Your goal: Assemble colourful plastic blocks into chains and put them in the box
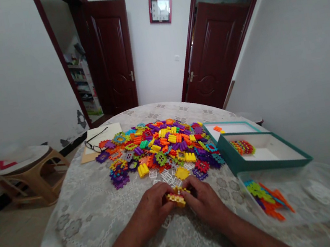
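Both hands pinched a small block cluster

The left hand (154, 208) and right hand (204, 201) squeezed the yellow-orange blocks (177, 198); uneven pressure could have popped pieces into the far pile (160, 150).

Soft, even daylight; faint shadows, no glare; wide-angle bending at the edges; corners slightly blurred.

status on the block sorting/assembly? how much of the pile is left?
Done: a few pieces lie in the green box and the clear bin. In hand: left hand and right hand grip a small yellow-orange assembly. Left: most of the block pile.
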Motion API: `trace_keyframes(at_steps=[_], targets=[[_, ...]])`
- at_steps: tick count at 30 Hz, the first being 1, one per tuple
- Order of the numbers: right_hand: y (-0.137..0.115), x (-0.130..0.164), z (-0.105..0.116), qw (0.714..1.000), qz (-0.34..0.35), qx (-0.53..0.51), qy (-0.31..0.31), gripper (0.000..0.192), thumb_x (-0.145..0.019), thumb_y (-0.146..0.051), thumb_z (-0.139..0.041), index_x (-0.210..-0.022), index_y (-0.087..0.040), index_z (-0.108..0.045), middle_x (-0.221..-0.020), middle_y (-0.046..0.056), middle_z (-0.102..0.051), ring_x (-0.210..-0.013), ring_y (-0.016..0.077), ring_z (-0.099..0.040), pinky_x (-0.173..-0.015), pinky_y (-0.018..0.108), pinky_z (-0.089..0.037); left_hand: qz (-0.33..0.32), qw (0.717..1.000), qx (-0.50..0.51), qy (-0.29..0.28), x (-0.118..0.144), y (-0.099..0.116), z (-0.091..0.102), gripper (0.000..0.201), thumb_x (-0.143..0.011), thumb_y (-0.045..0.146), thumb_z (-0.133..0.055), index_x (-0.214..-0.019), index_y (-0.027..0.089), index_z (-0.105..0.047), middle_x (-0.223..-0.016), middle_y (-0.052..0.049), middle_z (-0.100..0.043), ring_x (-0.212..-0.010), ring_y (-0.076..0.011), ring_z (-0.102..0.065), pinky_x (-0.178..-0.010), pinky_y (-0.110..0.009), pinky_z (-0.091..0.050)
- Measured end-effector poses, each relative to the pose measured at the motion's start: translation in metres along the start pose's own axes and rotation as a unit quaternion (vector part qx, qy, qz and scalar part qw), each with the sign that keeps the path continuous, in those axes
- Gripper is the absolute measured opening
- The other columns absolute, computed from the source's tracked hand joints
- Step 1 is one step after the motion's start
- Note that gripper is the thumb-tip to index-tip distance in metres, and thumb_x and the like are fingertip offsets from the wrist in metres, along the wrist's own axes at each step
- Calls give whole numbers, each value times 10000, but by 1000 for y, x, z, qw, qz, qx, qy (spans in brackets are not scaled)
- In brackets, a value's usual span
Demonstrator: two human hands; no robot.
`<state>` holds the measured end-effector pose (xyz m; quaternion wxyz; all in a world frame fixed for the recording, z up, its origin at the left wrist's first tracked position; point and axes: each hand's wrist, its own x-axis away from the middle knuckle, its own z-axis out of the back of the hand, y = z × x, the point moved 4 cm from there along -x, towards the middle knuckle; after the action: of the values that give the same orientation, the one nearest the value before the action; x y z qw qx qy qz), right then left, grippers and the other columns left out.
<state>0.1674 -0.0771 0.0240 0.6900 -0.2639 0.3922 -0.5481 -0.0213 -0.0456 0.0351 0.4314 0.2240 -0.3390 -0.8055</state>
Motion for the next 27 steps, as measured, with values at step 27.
trace_keyframes(at_steps=[27], targets=[[7, -2, 11, 987, 149, 62, 23, 417, -878, -56, -497, -1198, -199, -722, -1197, 94, -752, -1136, 219, -689, -1041, 368, -524, -44, 998, -49, 8, -2, 3, 1, 143, -926, 246, -630, -1060, 217, -674, -999, -32, -688, -902, -204, -635, -830, -327, -459]])
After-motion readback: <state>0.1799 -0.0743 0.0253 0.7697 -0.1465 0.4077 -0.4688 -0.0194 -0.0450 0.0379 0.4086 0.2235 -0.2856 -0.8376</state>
